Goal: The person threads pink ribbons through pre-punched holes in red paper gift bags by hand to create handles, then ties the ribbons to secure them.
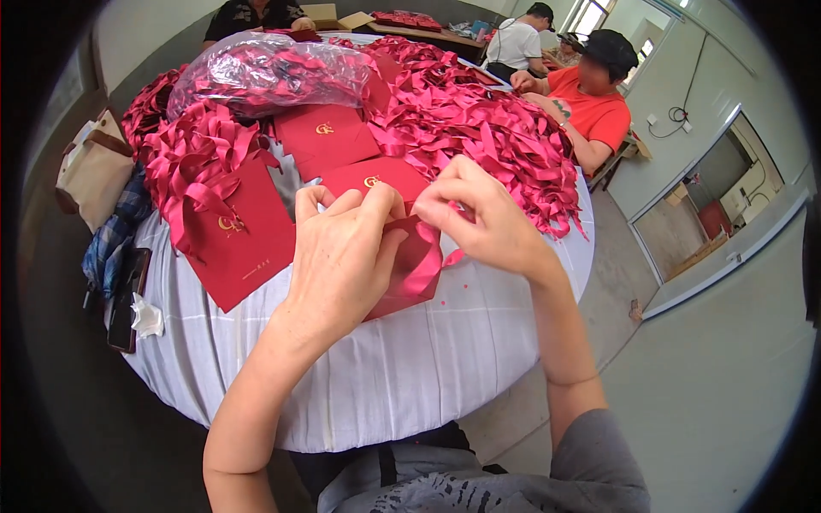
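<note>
My left hand (340,244) is closed, its fingers curled over the top edge of a red paper gift bag (402,301). My right hand (483,214) pinches a pink-red ribbon (425,267) at the bag's upper right, and a loop of it hangs down the bag's side. The exact fingertip grips are partly hidden. Just beyond my hands lie more red bags with gold emblems, one (363,178) right behind my knuckles and another (325,137) farther back. To the left a flat red bag (239,248) lies partly under a bunch of ribbons (195,154).
A large ribbon heap (487,128) covers the round table's (479,342) far right; a clear plastic sack (265,73) of ribbons stands behind. At left are a phone (128,299), a crumpled tissue (147,316), a folded umbrella (115,231) and a bag (92,171). A person in red (590,103) sits across.
</note>
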The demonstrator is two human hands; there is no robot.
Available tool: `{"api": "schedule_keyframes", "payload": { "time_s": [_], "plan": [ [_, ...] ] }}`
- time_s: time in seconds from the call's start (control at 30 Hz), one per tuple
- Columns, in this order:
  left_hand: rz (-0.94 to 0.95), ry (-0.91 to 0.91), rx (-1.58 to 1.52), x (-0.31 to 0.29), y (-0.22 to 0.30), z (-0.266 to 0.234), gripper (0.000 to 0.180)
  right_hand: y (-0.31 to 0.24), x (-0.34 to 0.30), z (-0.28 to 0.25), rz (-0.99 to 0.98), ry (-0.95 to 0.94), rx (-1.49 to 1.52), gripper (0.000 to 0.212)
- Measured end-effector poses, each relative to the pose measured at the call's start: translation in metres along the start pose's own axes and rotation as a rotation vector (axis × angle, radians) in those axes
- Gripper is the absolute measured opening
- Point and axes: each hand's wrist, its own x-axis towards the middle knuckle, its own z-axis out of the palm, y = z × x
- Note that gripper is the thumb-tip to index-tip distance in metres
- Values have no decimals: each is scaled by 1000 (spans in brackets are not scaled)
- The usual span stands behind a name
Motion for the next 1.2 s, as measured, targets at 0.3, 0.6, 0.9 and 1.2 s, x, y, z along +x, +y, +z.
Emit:
{"api": "schedule_keyframes", "payload": {
  "time_s": [0.3, 0.6, 0.9, 1.2],
  "plan": [
    [124, -4, 21, 0, 13, 0, 20, -6, 67, -36, 160, -949, -86, 26],
    [99, -13, -42, 1, 14, -4, 18, 4, 38, -18, 407, -454, 288, 16],
    [12, -84, -125, 4, 11, -8, 14, 35, 50, -36, 355, 33, 741, 14],
    [1, -85, -89, 3, 10, -9, 9, 71, 10, 8, 252, -346, 1361, 45]
  ]
}}
